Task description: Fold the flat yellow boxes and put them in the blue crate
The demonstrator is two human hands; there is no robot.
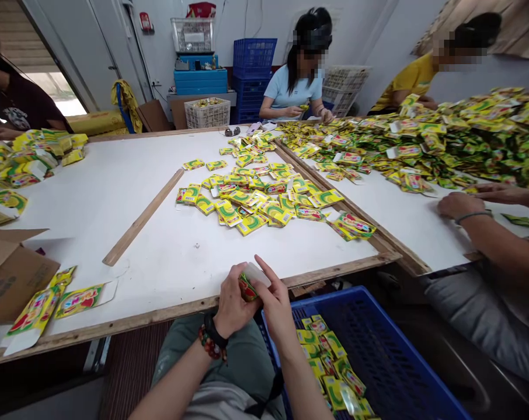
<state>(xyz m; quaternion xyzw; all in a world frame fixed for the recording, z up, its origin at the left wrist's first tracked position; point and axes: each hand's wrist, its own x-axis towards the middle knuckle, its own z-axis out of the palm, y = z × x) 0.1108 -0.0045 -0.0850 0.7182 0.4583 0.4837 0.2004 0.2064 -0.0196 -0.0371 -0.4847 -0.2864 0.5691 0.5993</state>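
Hands: my left hand (233,296) and right hand (277,309) are holding a small printed packet (248,287) just above the table's near edge.
Fingers: my left fingers (235,279) are clenching around the packet, and my right forefinger (264,269) is pressing against its pale flap.
Lower crate: a blue plastic crate (378,356) is sitting beside my lap, catching loose yellow-green packets (323,361).
Cardboard box: an open carton (10,277) is resting on the table's near left corner.
Table: a white-topped table (115,198) is carrying a scattered pile of packets (251,198) and a wooden strip (142,217).
Right side: a co-worker's hands (461,201) are working beside a huge heap of packets (444,137).
Far wall: a white basket (206,114) is holding more packets, near stacked blue crates (253,64).
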